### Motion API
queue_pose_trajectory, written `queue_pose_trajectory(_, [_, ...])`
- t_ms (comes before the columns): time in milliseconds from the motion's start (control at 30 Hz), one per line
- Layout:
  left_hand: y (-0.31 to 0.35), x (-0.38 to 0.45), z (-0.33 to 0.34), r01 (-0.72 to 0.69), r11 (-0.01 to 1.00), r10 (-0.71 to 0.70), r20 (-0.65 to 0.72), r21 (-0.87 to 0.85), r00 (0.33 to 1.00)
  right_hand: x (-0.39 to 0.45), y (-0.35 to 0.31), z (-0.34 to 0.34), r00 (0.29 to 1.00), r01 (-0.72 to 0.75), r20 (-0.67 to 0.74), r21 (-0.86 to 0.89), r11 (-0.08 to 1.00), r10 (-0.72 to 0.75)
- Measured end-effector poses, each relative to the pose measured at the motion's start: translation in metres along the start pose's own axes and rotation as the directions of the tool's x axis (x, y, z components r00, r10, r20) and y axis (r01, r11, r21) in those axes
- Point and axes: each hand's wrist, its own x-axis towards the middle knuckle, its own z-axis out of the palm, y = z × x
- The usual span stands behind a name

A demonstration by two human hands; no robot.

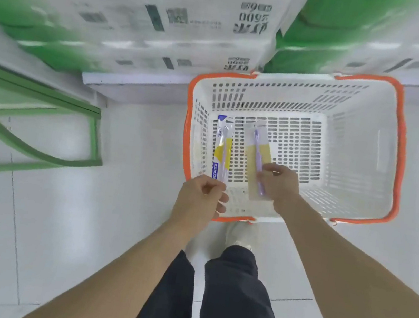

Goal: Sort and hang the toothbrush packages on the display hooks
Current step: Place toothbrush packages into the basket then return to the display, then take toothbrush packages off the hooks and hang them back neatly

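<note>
- Presently, item one: white shopping basket (358, 163) with orange rim, standing on the pale tiled floor (137, 148) just in front of the person's feet; it appears to serve as the stock bin.
- Item two: toothbrush package with blue header (222, 148), yellow card, held upright over the basket's left inner wall. The left hand (201, 202) pinches its lower end, fingers curled, probably so the printed face can be read for sorting.
- Item three: toothbrush package with purple brush (256, 160), plainer yellow back card, lifted above the basket's slotted bottom. The right hand (278, 186) grips its lower end, leaving the hang-hole end free.
- Held side by side, the two look set for comparison.
- Item four: bulk tissue packs (147, 15), white and green, stacked on the low shelf behind.
- Item five: green metal frame (48, 109), at left.
- Display hooks: not in view.
</note>
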Motion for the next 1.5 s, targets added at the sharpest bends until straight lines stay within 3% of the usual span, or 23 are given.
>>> queue_pose_trajectory(267, [-0.068,0.047,0.023,0.049,0.995,-0.057,-0.088,-0.081,0.994,0.114,0.042,0.048,0.997,0.08,0.024,-0.145,0.986,-0.077])
queue_pose_trajectory(400, [-0.075,0.041,0.021,0.06,0.994,-0.071,-0.125,-0.09,0.99,0.113,0.051,0.046,0.982,0.081,0.191,-0.429,0.9,0.003])
queue_pose_trajectory(500, [-0.067,0.019,0.02,0.079,0.996,-0.084,-0.145,-0.042,0.986,0.085,0.04,0.022,0.982,0.103,0.191,-0.525,0.845,-0.001])
queue_pose_trajectory(700, [-0.032,-0.079,0.014,0.093,0.979,-0.082,-0.065,0.182,0.995,-0.052,-0.002,-0.048,0.956,0.209,0.278,-0.447,0.87,-0.087])
queue_pose_trajectory(833, [-0.009,-0.177,-0.011,0.066,0.922,-0.063,-0.021,0.381,0.998,-0.18,-0.019,-0.09,0.921,0.349,0.355,-0.571,0.743,-0.16])
queue_pose_trajectory(1033, [0.002,-0.335,-0.066,0.032,0.865,0.0,-0.064,0.5,0.998,-0.357,-0.02,-0.134,0.853,0.491,0.502,-0.678,0.547,-0.145])
queue_pose_trajectory(1233, [-0.039,-0.449,-0.134,0.065,0.887,0.0,-0.141,0.458,0.99,-0.482,-0.008,-0.139,0.812,0.574,0.551,-0.7,0.425,-0.19])
queue_pose_trajectory(1500, [-0.125,-0.533,-0.22,-0.063,0.917,0.118,-0.118,0.393,0.986,-0.608,0.043,-0.063,0.739,0.673,0.629,-0.673,0.308,-0.241])
